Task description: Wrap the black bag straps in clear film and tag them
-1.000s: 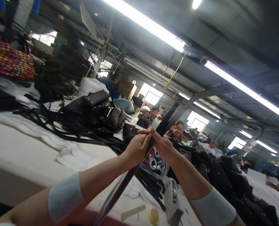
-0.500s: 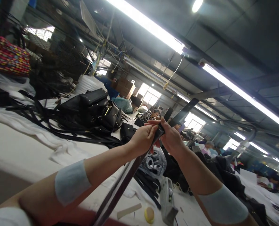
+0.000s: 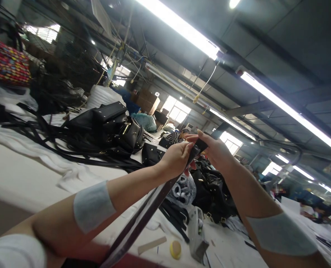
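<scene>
A long dark strap [image 3: 154, 208] runs slantwise from the bottom of the view up to my two hands, with a pale stripe along its length. My left hand [image 3: 175, 158] pinches it between thumb and fingers. Just beyond, my right hand [image 3: 214, 149] is closed round the strap farther up, its thumb on top. The hands are close together above the table; part of the strap is hidden behind the fingers. A clear plastic bag of pale rings [image 3: 183, 191] lies behind and below the hands.
Black handbags [image 3: 112, 126] with trailing straps lie on the left of the white table [image 3: 22, 167]. More black bags [image 3: 211, 186] are at the right. Nearer are a tape dispenser [image 3: 197, 238], a round yellow item [image 3: 175, 249] and a flat strip [image 3: 152, 245]. A person [image 3: 176, 137] works farther back.
My right hand has moved to the right, closer to me. My left hand has shifted slightly right with the strap. The view has turned a little.
</scene>
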A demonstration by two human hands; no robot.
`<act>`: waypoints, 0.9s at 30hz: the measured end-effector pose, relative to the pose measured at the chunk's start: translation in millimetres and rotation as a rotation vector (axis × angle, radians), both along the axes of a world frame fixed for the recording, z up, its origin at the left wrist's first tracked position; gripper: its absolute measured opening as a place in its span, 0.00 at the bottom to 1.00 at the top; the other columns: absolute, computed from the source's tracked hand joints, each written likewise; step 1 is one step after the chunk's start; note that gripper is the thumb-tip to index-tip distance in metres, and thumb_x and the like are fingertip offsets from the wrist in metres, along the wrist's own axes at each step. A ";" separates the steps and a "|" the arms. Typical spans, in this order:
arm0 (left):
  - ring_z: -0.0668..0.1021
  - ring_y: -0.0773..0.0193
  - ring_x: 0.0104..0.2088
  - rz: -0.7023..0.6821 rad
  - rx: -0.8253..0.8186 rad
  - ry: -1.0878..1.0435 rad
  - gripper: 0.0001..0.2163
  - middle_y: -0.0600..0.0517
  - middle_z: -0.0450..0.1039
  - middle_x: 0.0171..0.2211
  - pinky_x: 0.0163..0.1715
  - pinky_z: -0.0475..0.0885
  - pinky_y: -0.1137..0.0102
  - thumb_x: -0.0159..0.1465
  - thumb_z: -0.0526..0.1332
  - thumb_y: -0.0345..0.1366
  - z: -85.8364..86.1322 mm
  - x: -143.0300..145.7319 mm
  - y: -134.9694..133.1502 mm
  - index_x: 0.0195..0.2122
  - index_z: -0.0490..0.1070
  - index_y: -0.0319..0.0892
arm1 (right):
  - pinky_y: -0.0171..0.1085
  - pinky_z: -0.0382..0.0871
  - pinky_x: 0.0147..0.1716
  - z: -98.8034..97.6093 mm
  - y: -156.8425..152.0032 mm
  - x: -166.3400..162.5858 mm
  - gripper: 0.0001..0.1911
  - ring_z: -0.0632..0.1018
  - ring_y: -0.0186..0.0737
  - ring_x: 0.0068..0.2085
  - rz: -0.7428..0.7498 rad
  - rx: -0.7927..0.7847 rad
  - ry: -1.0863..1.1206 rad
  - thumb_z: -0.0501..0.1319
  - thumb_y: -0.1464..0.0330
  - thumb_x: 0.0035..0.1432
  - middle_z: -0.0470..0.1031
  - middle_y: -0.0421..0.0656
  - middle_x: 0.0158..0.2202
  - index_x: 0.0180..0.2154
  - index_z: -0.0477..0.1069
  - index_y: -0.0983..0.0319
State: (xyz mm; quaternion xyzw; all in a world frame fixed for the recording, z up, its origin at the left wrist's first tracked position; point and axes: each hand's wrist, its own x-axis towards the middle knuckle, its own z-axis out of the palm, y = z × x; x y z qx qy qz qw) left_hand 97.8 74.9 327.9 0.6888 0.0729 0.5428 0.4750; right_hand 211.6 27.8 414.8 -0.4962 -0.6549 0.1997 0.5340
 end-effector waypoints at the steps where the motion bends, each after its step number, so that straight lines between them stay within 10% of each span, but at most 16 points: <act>1: 0.69 0.73 0.09 0.011 0.003 0.000 0.21 0.56 0.71 0.16 0.09 0.59 0.80 0.70 0.46 0.48 2.0 0.4 -1.0 0.29 0.68 0.40 | 0.46 0.73 0.40 -0.1 -0.9 2.2 0.20 0.81 0.49 0.38 0.030 -0.008 -0.002 0.67 0.54 0.50 0.81 0.49 0.34 0.32 0.79 0.65; 8: 0.68 0.72 0.09 0.042 0.037 0.084 0.22 0.55 0.70 0.15 0.08 0.56 0.80 0.70 0.44 0.48 -7.2 7.6 -4.0 0.24 0.63 0.41 | 0.37 0.72 0.27 18.4 -1.7 25.2 0.23 0.79 0.37 0.24 -0.097 0.314 0.081 0.65 0.52 0.53 0.80 0.41 0.28 0.44 0.73 0.60; 21: 0.67 0.72 0.08 0.075 0.044 -0.013 0.19 0.59 0.65 0.14 0.07 0.57 0.80 0.71 0.45 0.44 1.6 6.5 -3.4 0.29 0.67 0.40 | 0.36 0.69 0.28 -25.2 6.4 8.4 0.27 0.76 0.37 0.26 -0.034 0.125 -0.081 0.62 0.46 0.53 0.75 0.40 0.24 0.38 0.77 0.63; 27: 0.67 0.72 0.10 0.235 0.055 -0.063 0.20 0.59 0.62 0.13 0.11 0.58 0.77 0.71 0.47 0.43 -1.6 -6.8 5.1 0.24 0.62 0.42 | 0.34 0.71 0.34 -48.3 -11.7 1.3 0.22 0.77 0.38 0.38 0.209 -0.024 -0.054 0.61 0.52 0.56 0.77 0.43 0.39 0.45 0.72 0.60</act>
